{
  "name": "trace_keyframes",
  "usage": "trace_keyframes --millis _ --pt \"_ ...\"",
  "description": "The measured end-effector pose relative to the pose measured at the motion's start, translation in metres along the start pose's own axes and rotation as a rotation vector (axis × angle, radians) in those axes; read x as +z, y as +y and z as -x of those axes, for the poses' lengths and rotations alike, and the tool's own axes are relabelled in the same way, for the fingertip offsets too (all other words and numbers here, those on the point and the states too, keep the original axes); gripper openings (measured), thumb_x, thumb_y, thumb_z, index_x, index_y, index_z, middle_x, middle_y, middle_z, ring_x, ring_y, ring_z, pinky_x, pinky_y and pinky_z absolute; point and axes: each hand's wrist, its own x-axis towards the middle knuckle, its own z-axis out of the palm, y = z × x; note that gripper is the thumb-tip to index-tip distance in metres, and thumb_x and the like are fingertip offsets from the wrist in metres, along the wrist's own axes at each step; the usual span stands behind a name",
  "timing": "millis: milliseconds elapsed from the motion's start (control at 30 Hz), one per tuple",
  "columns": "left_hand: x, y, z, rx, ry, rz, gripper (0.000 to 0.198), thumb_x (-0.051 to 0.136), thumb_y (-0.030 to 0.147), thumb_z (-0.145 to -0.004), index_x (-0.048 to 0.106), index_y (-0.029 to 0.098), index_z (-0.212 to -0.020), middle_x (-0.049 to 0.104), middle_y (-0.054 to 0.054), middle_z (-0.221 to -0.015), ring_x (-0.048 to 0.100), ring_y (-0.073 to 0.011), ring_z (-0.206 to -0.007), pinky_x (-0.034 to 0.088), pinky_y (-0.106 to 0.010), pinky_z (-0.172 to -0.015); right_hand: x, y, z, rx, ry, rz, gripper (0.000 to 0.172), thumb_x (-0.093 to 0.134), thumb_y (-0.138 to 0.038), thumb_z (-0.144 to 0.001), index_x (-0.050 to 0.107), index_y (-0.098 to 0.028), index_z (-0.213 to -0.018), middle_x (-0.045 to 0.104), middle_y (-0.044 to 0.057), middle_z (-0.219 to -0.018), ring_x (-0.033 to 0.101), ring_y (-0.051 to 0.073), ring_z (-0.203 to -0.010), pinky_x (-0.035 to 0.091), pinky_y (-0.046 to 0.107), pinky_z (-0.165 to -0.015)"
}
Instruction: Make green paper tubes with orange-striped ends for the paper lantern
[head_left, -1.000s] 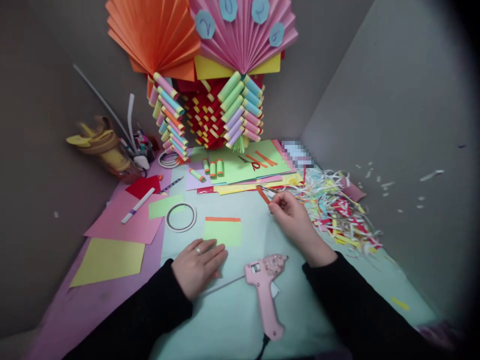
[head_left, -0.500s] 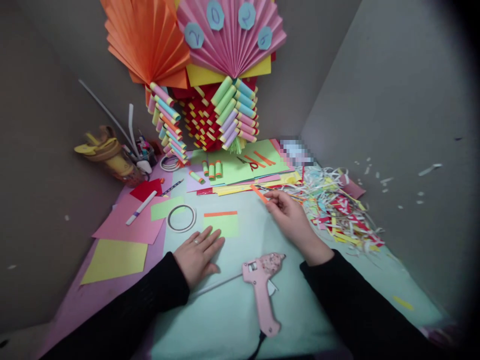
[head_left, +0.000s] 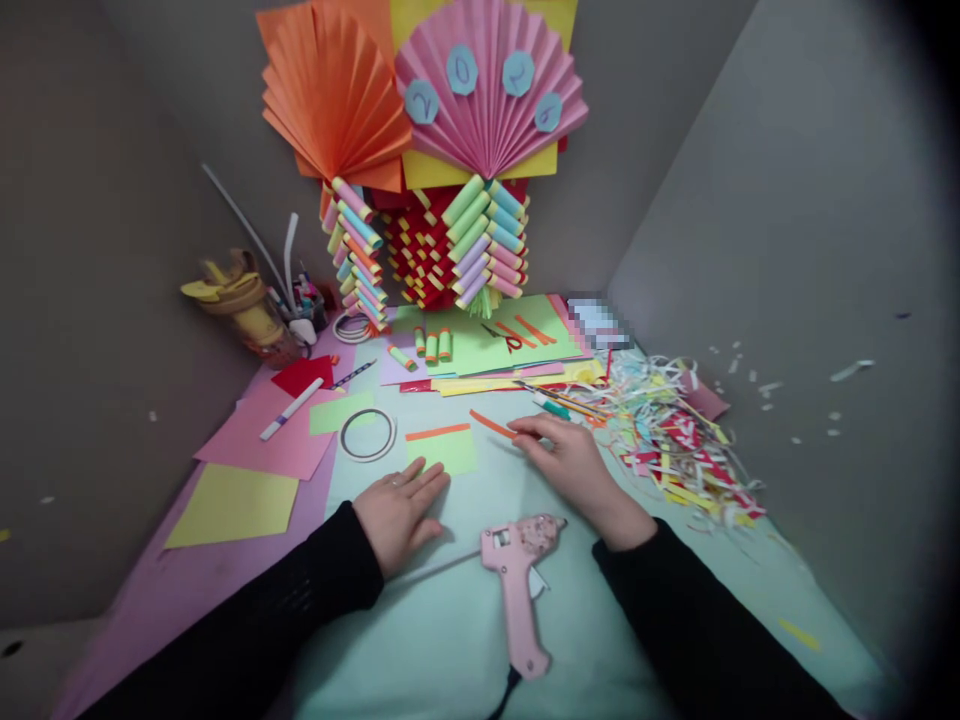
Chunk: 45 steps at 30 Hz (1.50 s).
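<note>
Pinched between the fingertips of my right hand [head_left: 566, 460] is a thin orange paper strip [head_left: 491, 424], its free end pointing left above the table. My left hand [head_left: 399, 510] lies flat with fingers stretched, their tips at the lower edge of a green paper piece [head_left: 450, 455]. Along that piece's top edge runs another orange strip [head_left: 437, 432]. A roll of double-sided tape [head_left: 368, 434] lies just left of the green piece. Below and between my hands rests a pink glue gun [head_left: 517, 590] on its side, nozzle to the right.
Shredded paper strips [head_left: 682, 430] heap up at the right. Behind are stacked coloured sheets [head_left: 472, 350] with small green rolls [head_left: 432, 346] and scissors [head_left: 512, 341]. Pink paper [head_left: 262, 430] and a marker [head_left: 292, 408] lie left. Paper fans [head_left: 491, 90] with hanging rolls stand at the back.
My right hand has moved the orange strip left and slightly nearer, toward the green piece. A green-capped marker is uncovered behind it. My left hand stays about where it was; the view has shifted a little.
</note>
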Motion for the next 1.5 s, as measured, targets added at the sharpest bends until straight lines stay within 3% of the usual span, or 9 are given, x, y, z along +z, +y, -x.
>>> trace_keyframes --millis 167,233,333,467,933,1200,1300,1400,1500 --pt "-0.017 0.004 0.004 -0.037 0.270 0.399 0.046 0.047 0.038 -0.087 0.050 0.018 -0.129 0.050 -0.014 -0.136 0.046 -0.0245 -0.126 0.041 -0.040 -0.102 -0.002 -0.011 0.004 0.095 -0.185 -0.167 0.013 0.061 -0.025 -0.077 0.071 -0.021 -0.086 0.072 0.004 -0.085 0.066 0.018 -0.078 0.051 0.029 -0.070" --pt "-0.031 0.012 0.001 -0.134 0.346 0.633 0.045 0.053 0.040 -0.083 0.055 0.015 -0.120 0.063 -0.014 -0.117 0.061 -0.0223 -0.104 0.053 -0.032 -0.082 -0.002 -0.018 0.007 0.108 -0.273 -0.219 0.013 0.061 -0.024 -0.077 0.071 -0.021 -0.085 0.072 0.003 -0.084 0.066 0.017 -0.077 0.051 0.028 -0.070" --pt "-0.047 0.025 -0.006 -0.219 0.330 0.857 0.036 0.060 0.041 -0.076 0.063 0.013 -0.098 0.068 -0.010 -0.089 0.062 -0.0173 -0.074 0.049 -0.023 -0.054 -0.002 -0.030 0.011 0.047 -0.375 -0.220 0.013 0.060 -0.020 -0.077 0.071 -0.021 -0.084 0.072 0.002 -0.083 0.065 0.015 -0.075 0.050 0.026 -0.070" --pt "-0.050 0.035 -0.008 -0.262 0.372 0.883 0.027 0.057 0.038 -0.078 0.063 0.014 -0.069 0.062 -0.003 -0.065 0.054 -0.0121 -0.060 0.041 -0.021 -0.051 -0.002 -0.034 0.014 0.011 -0.398 -0.183 0.014 0.059 -0.020 -0.078 0.071 -0.021 -0.086 0.071 0.003 -0.084 0.064 0.015 -0.074 0.049 0.026 -0.069" --pt "-0.040 0.029 0.023 -0.402 0.523 0.767 0.027 0.056 0.039 -0.077 0.066 0.015 -0.072 0.066 -0.004 -0.068 0.056 -0.0135 -0.062 0.043 -0.022 -0.054 -0.003 -0.023 0.012 0.010 -0.235 -0.175 0.011 0.052 -0.019 -0.080 0.057 -0.019 -0.089 0.060 0.001 -0.079 0.057 0.014 -0.072 0.045 0.025 -0.066" --pt "-0.031 0.014 0.052 -0.342 0.302 0.583 0.029 0.049 0.039 -0.083 0.066 0.017 -0.075 0.066 -0.002 -0.069 0.055 -0.0133 -0.061 0.041 -0.022 -0.055 -0.017 -0.007 0.004 0.095 -0.445 0.033 0.008 0.049 -0.015 -0.073 0.054 -0.019 -0.077 0.055 -0.003 -0.068 0.050 0.013 -0.063 0.037 0.023 -0.058" --pt "-0.027 0.013 0.059 -0.290 0.231 0.530 0.029 0.046 0.037 -0.085 0.066 0.017 -0.082 0.067 -0.004 -0.076 0.057 -0.0139 -0.065 0.044 -0.024 -0.061 -0.028 0.002 0.000 0.127 -0.381 0.190 0.014 0.050 -0.017 -0.072 0.058 -0.018 -0.083 0.060 0.000 -0.074 0.054 0.015 -0.068 0.039 0.025 -0.062" --pt "-0.024 0.012 0.064 -0.218 0.173 0.447 0.026 0.047 0.035 -0.084 0.065 0.017 -0.091 0.066 -0.006 -0.087 0.058 -0.0151 -0.070 0.045 -0.027 -0.067 -0.046 -0.012 0.013 0.144 -0.203 0.312 0.011 0.050 -0.025 -0.076 0.057 -0.018 -0.080 0.063 0.003 -0.078 0.057 0.018 -0.074 0.039 0.027 -0.066" --pt "-0.021 0.008 0.064 -0.171 0.132 0.350 0.024 0.048 0.033 -0.084 0.064 0.018 -0.092 0.064 -0.007 -0.090 0.059 -0.0172 -0.076 0.045 -0.029 -0.070 -0.050 -0.043 0.051 0.237 -0.356 0.368 0.023 0.046 -0.039 -0.083 0.053 -0.020 -0.070 0.061 0.001 -0.066 0.056 0.017 -0.063 0.036 0.026 -0.058"
